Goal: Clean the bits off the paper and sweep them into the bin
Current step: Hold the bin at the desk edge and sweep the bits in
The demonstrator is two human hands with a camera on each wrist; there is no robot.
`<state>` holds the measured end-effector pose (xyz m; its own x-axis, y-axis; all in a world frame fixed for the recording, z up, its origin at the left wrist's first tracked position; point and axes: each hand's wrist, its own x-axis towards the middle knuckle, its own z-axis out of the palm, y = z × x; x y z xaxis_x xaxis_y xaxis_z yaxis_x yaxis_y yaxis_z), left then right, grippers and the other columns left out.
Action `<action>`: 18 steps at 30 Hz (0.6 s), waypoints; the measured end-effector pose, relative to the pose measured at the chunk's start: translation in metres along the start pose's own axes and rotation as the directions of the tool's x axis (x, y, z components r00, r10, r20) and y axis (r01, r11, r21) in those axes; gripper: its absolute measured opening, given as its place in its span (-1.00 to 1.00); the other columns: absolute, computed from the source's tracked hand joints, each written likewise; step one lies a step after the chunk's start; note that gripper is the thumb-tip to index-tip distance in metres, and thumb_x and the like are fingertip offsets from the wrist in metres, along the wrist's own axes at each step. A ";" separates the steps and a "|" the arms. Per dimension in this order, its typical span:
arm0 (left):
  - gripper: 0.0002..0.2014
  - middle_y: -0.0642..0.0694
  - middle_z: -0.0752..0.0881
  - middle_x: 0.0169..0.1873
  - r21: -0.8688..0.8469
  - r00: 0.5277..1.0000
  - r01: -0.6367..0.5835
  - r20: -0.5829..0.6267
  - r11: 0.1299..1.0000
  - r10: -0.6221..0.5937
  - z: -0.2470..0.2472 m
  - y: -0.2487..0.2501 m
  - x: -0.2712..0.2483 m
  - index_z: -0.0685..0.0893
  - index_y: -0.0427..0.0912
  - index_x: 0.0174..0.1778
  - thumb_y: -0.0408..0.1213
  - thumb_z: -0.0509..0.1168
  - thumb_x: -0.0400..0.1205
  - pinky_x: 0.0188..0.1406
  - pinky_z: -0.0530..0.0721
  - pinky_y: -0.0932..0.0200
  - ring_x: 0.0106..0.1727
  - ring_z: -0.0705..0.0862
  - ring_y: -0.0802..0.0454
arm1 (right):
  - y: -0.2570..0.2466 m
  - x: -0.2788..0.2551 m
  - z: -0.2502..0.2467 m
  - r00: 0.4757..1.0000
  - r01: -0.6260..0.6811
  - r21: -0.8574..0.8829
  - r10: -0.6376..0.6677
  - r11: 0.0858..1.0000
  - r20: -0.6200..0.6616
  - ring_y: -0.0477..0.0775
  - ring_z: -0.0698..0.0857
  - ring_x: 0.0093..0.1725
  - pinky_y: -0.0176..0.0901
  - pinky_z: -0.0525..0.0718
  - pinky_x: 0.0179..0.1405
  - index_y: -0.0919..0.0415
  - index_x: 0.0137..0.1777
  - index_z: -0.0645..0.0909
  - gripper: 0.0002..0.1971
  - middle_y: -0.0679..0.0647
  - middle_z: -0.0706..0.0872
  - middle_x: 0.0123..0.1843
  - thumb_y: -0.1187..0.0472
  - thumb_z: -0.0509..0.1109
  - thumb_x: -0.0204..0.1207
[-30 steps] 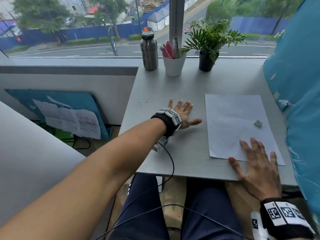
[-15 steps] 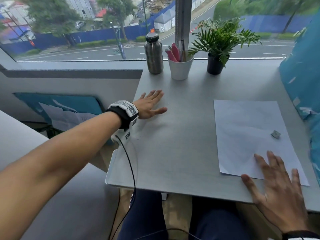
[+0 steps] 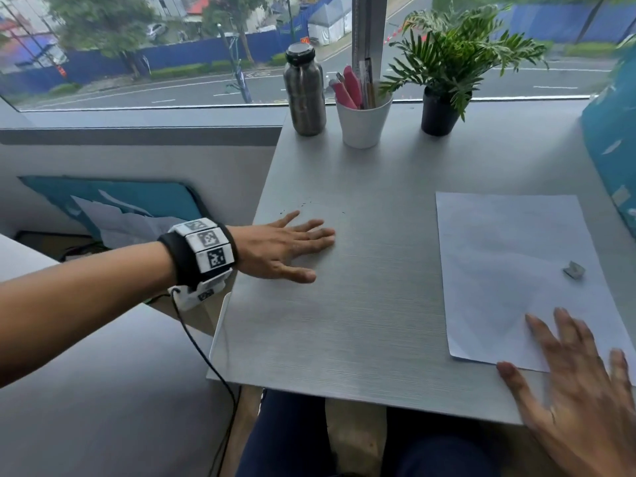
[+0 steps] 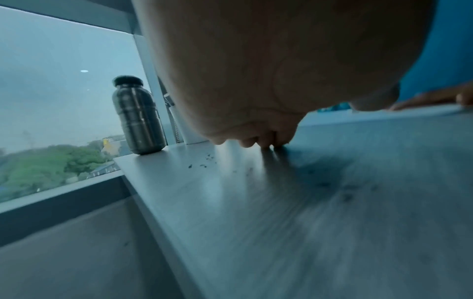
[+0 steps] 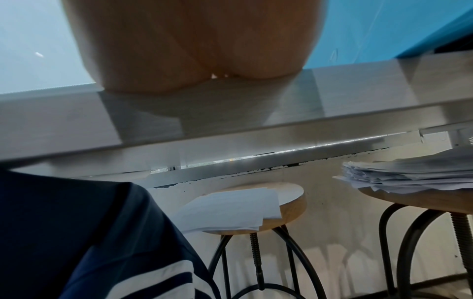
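Fingers (image 3: 309, 232) of the left hand (image 3: 275, 249) lie straight and flat on the grey tabletop (image 3: 361, 304), gripping nothing; in the left wrist view we see only the palm and blurred fingertips touching the surface. Just beyond them sit the dark bits (image 3: 303, 203), a thin scatter of specks near the tabletop's left edge, too small for us to make out singly. The right hand (image 3: 581, 390) is spread, its fingers resting on the near corner of the paper (image 3: 509, 270), wrist cut off by the frame; its own camera shows us little but the heel of the palm. On the paper's right side we see a small grey crumpled scrap (image 3: 574, 270), apart from both hands. At the far edge stand a steel bottle (image 3: 304, 94), a white cup (image 3: 363, 122) of pens and a potted plant (image 3: 444, 74). A white rim (image 3: 220, 325), mostly hidden beneath the tabletop's left edge, may be the bin; we cannot tell.
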<state>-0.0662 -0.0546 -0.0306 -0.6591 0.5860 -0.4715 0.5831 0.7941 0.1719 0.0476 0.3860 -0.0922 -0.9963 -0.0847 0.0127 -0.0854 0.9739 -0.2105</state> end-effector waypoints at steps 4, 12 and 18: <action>-0.17 0.08 -0.27 0.69 -0.114 0.993 -0.002 -0.121 0.994 -0.012 -0.012 0.014 0.012 -0.24 0.02 0.72 0.38 -0.18 0.62 0.61 -0.45 0.00 0.66 -0.38 0.19 | -0.001 -0.001 -0.001 1.000 -0.013 -0.009 0.013 1.000 0.024 0.20 0.24 0.68 0.42 0.14 0.59 0.00 0.64 0.28 -0.11 0.08 0.19 0.72 -0.51 -0.14 0.43; -0.14 -0.02 -0.31 0.69 -0.016 0.993 0.116 0.015 0.993 -0.116 -0.017 0.018 0.062 -0.29 -0.10 0.71 0.34 -0.13 0.66 0.65 -0.33 -0.13 0.68 -0.32 0.10 | -0.001 0.001 -0.001 0.998 -0.009 0.005 0.009 1.000 0.057 0.11 0.14 0.71 0.40 0.07 0.62 -0.07 0.66 0.20 -0.13 0.03 0.13 0.74 -0.53 -0.16 0.44; -0.14 0.04 -0.25 0.70 -0.157 0.995 0.101 0.037 0.982 -0.096 0.002 0.001 -0.003 -0.25 -0.03 0.72 0.37 -0.14 0.61 0.66 -0.34 0.02 0.68 -0.28 0.21 | 0.001 0.000 0.001 1.000 -0.005 0.002 0.005 1.000 0.031 0.15 0.18 0.70 0.40 0.08 0.62 -0.07 0.66 0.22 -0.15 0.03 0.14 0.74 -0.48 -0.06 0.42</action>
<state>-0.0628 -0.0564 -0.0305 -0.6940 0.5007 -0.5175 0.4319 0.8645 0.2572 0.0472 0.3864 -0.0934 -0.9961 -0.0861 -0.0188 -0.0802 0.9738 -0.2127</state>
